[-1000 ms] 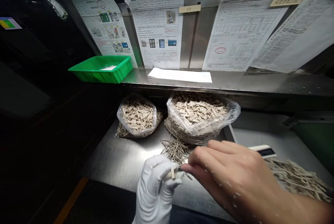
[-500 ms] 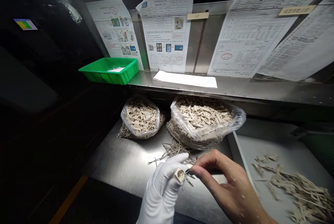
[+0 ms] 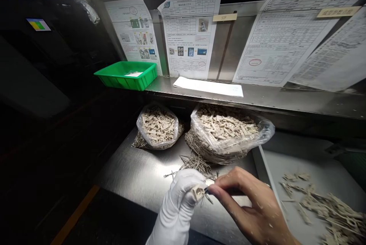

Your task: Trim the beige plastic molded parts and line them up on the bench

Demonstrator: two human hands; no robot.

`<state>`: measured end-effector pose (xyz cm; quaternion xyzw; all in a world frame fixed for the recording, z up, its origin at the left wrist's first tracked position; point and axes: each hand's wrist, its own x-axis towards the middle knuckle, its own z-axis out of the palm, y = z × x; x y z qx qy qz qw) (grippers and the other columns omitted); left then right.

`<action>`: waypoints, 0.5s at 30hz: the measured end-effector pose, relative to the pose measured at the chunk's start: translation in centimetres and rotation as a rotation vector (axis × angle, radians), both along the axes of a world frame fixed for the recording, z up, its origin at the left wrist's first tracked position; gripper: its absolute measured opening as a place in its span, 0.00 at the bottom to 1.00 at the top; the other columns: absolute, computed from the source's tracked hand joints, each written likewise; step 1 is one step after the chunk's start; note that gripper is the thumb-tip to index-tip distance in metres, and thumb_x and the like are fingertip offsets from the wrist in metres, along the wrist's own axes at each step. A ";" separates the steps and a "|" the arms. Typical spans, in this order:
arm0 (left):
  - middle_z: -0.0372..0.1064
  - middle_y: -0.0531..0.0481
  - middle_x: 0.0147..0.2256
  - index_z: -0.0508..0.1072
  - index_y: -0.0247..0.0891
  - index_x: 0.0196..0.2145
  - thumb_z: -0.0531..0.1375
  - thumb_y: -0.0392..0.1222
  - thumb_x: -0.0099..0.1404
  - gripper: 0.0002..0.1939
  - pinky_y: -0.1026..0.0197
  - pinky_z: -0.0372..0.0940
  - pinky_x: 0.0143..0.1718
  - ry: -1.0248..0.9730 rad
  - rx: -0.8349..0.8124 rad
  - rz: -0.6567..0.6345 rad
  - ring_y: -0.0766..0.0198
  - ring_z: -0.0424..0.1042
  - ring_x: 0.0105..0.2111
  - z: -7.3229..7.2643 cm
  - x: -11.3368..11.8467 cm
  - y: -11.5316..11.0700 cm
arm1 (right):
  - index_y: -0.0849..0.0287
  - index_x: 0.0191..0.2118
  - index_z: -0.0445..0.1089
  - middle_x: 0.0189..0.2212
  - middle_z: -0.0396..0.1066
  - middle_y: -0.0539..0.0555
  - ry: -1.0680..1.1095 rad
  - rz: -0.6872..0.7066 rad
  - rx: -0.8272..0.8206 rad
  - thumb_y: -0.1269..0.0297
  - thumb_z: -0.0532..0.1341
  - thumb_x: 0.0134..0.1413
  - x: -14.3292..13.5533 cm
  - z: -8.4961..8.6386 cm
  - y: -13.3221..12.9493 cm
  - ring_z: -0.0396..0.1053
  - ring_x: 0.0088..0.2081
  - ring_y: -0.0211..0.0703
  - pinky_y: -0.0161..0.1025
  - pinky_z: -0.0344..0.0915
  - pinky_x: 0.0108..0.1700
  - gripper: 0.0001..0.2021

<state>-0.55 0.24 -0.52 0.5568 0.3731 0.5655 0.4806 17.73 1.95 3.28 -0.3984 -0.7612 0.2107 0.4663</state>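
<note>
My left hand (image 3: 183,195), in a white glove, is closed around a small beige plastic part (image 3: 198,192) with a hollow, squarish end facing me. My bare right hand (image 3: 246,199) pinches a thin dark tool (image 3: 207,190) between thumb and forefinger. Its tip meets the right edge of the beige part; most of the tool is hidden by my fingers, so its kind cannot be made out. Beyond my hands lies a small heap of thin beige sticks (image 3: 197,164) on the metal table (image 3: 122,176).
Two clear bags, a smaller one (image 3: 140,123) and a larger one (image 3: 268,130), hold many beige parts under a metal shelf (image 3: 257,101). A grey tray (image 3: 274,157) with loose pieces (image 3: 328,207) is at right. On the shelf are a green bin (image 3: 126,79) and papers (image 3: 208,87).
The raised fingers of my left glove have curled down over the beige part. My right hand keeps its pinch, with the dark tool's tip still at the part. The view has shifted slightly.
</note>
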 end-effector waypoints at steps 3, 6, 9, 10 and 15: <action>0.70 0.51 0.40 0.80 0.49 0.44 0.55 0.52 0.78 0.14 0.60 0.64 0.48 -0.037 -0.039 -0.075 0.61 0.70 0.42 0.2 -0.2 0.2 | 0.55 0.35 0.74 0.28 0.76 0.47 0.047 0.016 -0.144 0.67 0.67 0.66 0.1 0.0 -0.1 0.74 0.29 0.36 0.31 0.68 0.30 0.06; 0.67 0.52 0.36 0.81 0.46 0.41 0.56 0.55 0.77 0.17 0.63 0.62 0.42 -0.065 -0.123 -0.168 0.64 0.66 0.36 0.3 -0.5 0.4 | 0.55 0.32 0.72 0.26 0.74 0.48 0.140 0.031 -0.416 0.57 0.66 0.67 0.0 -0.1 -0.1 0.72 0.28 0.36 0.31 0.66 0.30 0.12; 0.66 0.52 0.32 0.80 0.41 0.38 0.56 0.61 0.74 0.22 0.62 0.60 0.37 -0.064 -0.256 -0.230 0.65 0.63 0.31 0.0 -0.7 0.6 | 0.56 0.33 0.67 0.25 0.69 0.47 0.294 0.169 -0.705 0.48 0.62 0.69 -0.4 -0.7 0.3 0.67 0.27 0.36 0.32 0.63 0.31 0.18; 0.66 0.53 0.31 0.79 0.40 0.36 0.56 0.62 0.74 0.24 0.62 0.60 0.36 -0.051 -0.285 -0.225 0.65 0.62 0.30 -0.2 -0.7 0.6 | 0.56 0.34 0.66 0.24 0.67 0.46 0.339 0.236 -0.768 0.46 0.61 0.69 -0.5 -1.0 0.6 0.65 0.27 0.35 0.32 0.63 0.31 0.19; 0.70 0.51 0.38 0.79 0.45 0.42 0.57 0.51 0.77 0.13 0.60 0.65 0.44 0.125 -0.113 -0.043 0.61 0.70 0.38 -0.4 -0.8 0.6 | 0.56 0.38 0.70 0.30 0.69 0.49 0.205 0.090 -0.515 0.50 0.65 0.66 -0.3 -2.6 1.7 0.66 0.31 0.38 0.34 0.63 0.33 0.15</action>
